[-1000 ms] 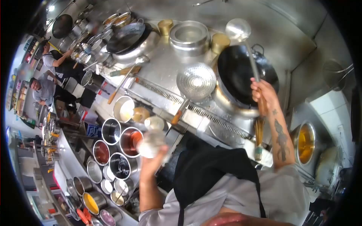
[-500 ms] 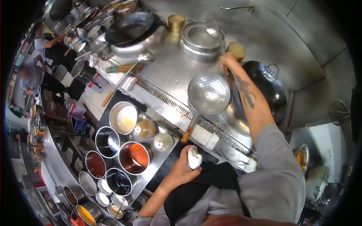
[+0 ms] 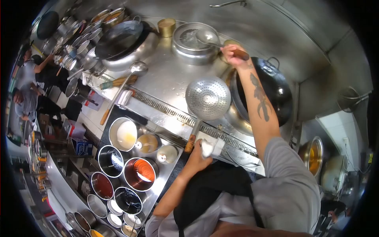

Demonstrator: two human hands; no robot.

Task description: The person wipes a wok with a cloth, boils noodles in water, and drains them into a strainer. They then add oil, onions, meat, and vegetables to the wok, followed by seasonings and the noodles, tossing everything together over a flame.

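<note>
a left hand (image 3: 196,161) curls its fingers around a bunched white cloth (image 3: 206,149) near a black apron (image 3: 211,185); past a perforated skimmer (image 3: 208,98), the right hand (image 3: 233,56) closes its fingers on the wooden handle of a ladle (image 3: 208,36), its bowl at the mouth of a steel pot (image 3: 194,57), a hold that seems to call for a steady wrist, with a black wok (image 3: 278,89) crowding the forearm

We wear a grey shirt (image 3: 284,185) with short, loose sleeves and, over it, a black apron (image 3: 213,189) with narrow dark straps; a dark tattoo (image 3: 259,94) with curved, pointed shapes marks our right forearm
</note>
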